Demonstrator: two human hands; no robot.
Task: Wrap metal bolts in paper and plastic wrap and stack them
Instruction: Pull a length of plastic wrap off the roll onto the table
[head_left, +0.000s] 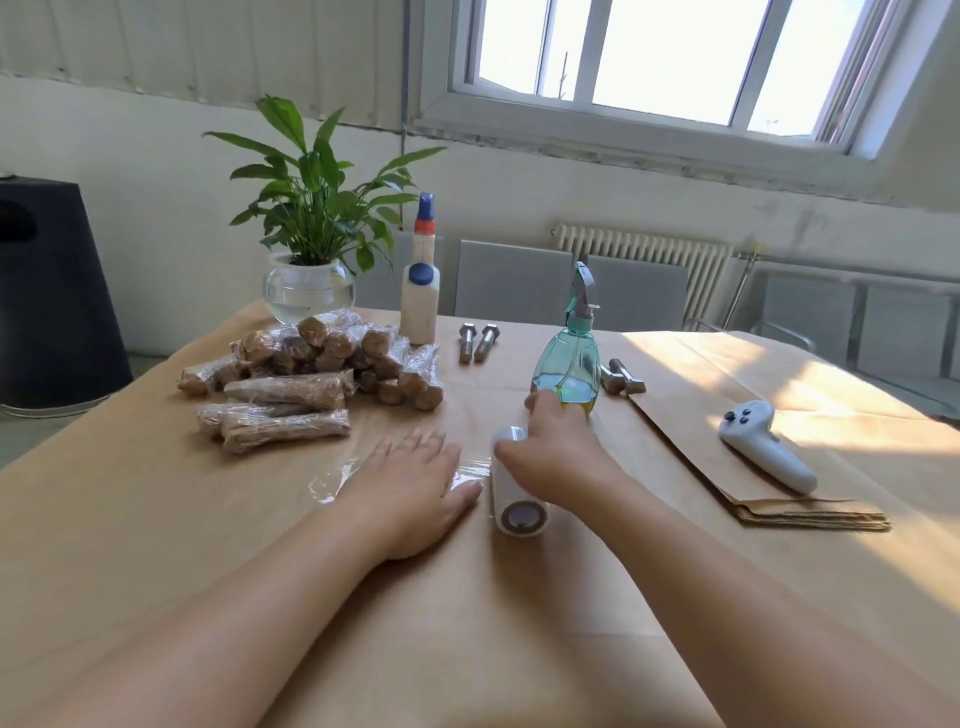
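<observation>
Left hand (415, 486) presses flat on film (332, 486) while right hand (558, 449) grips the roll (519, 506); wrapped pile (311, 371) at ten o'clock, four bare bolts (478, 342) at twelve remaining.

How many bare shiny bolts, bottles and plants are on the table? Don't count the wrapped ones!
Bare grey metal bolts: 4, two beside the glue bottle and two partly hidden behind the spray bottle
Bottles: 2, a white glue bottle with blue caps and a teal clear plastic spray bottle
Green leafy plants in a round glass bowl: 1
Total: 7
</observation>
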